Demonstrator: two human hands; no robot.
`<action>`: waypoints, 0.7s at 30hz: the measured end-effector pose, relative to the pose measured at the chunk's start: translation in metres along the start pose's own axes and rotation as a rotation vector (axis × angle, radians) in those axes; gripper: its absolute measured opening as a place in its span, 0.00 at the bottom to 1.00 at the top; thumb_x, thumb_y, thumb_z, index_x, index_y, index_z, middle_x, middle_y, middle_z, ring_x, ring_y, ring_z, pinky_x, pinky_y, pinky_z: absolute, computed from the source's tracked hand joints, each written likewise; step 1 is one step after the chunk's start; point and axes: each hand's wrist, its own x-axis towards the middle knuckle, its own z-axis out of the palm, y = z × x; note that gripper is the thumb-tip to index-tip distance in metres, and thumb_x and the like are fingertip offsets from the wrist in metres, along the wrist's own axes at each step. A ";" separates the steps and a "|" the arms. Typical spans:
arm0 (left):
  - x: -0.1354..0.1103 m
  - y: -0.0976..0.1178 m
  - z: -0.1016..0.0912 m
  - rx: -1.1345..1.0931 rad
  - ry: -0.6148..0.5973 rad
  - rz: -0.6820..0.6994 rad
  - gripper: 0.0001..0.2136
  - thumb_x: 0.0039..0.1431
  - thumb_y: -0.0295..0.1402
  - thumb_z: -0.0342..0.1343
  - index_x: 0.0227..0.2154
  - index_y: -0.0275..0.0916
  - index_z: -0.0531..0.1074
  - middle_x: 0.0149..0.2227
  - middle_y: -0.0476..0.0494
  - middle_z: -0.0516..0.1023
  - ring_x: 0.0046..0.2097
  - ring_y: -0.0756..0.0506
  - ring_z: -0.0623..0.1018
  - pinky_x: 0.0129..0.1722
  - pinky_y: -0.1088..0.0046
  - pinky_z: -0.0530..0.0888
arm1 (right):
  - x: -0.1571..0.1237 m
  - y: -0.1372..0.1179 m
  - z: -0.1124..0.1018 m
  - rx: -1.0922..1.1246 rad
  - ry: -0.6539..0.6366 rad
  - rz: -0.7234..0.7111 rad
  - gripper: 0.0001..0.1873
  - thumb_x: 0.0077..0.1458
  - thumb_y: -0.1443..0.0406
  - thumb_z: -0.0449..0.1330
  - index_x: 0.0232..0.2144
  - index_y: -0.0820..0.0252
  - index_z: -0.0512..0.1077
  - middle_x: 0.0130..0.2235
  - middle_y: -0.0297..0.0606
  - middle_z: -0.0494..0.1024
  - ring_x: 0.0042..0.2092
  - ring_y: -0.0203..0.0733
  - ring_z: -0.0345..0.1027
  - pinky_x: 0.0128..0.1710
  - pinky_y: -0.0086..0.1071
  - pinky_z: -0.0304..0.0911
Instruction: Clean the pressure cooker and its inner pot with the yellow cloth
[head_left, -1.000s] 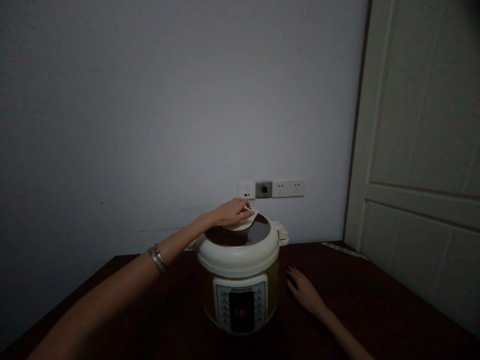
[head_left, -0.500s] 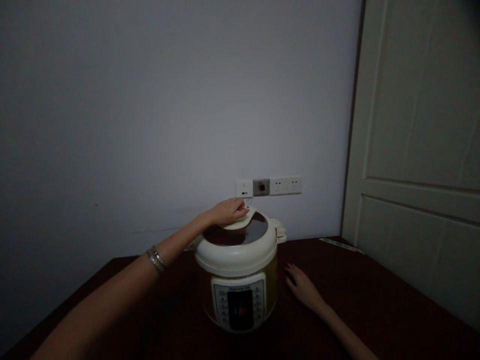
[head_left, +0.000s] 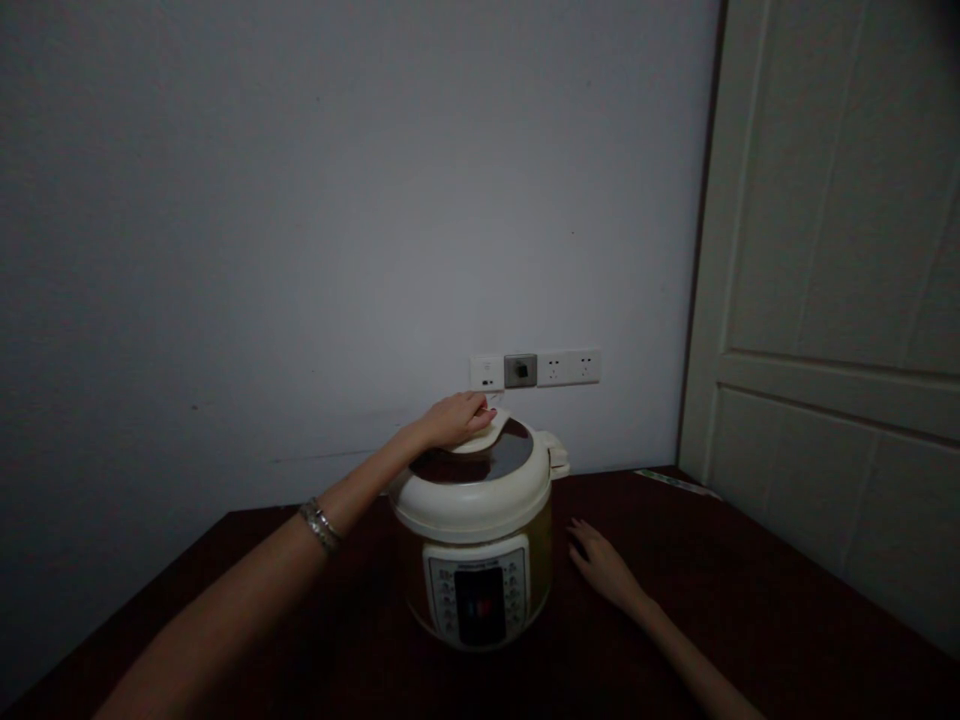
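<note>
An electric pressure cooker [head_left: 471, 510] with a cream lid rim and a front control panel [head_left: 480, 595] stands on the dark red table. My left hand [head_left: 456, 420] is closed around the cream lid handle [head_left: 491, 432] on top; part of the grip is hidden behind the fingers. The lid sits on the cooker. Just right of the cooker, my right hand [head_left: 604, 565] lies on the tabletop, fingers stretched out and holding nothing. A small gap separates it from the cooker's side. Two silvery bracelets [head_left: 320, 525] circle my left wrist.
The dark red table [head_left: 675, 540] meets a pale wall [head_left: 375, 200] behind the cooker. Sockets and a switch [head_left: 534, 370] are set low in that wall. A panelled door [head_left: 832, 250] rises at the right. A thin printed strip [head_left: 675, 484] lies along the table's back right edge.
The view has shifted slightly, and the cooker appears a little higher in it. My left hand keeps its place on the handle, and my right hand stays on the table.
</note>
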 end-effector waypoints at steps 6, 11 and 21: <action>0.000 0.003 0.000 0.019 0.001 -0.021 0.19 0.63 0.44 0.36 0.37 0.36 0.68 0.36 0.38 0.74 0.37 0.44 0.72 0.36 0.68 0.67 | 0.000 0.000 0.001 -0.002 0.005 -0.003 0.24 0.56 0.65 0.47 0.51 0.74 0.68 0.57 0.55 0.63 0.60 0.49 0.54 0.60 0.41 0.49; 0.000 0.004 0.000 0.025 0.010 -0.037 0.19 0.63 0.43 0.37 0.37 0.36 0.68 0.36 0.39 0.74 0.37 0.44 0.73 0.37 0.69 0.67 | 0.000 0.000 0.002 -0.002 0.014 -0.005 0.24 0.56 0.65 0.47 0.51 0.74 0.68 0.57 0.54 0.64 0.60 0.49 0.54 0.60 0.41 0.49; 0.001 0.012 0.005 0.118 0.012 -0.190 0.22 0.63 0.45 0.34 0.41 0.37 0.68 0.40 0.37 0.75 0.40 0.43 0.74 0.39 0.68 0.68 | 0.000 0.000 0.000 0.004 0.010 -0.007 0.24 0.56 0.65 0.47 0.51 0.75 0.68 0.57 0.55 0.63 0.60 0.49 0.54 0.60 0.40 0.48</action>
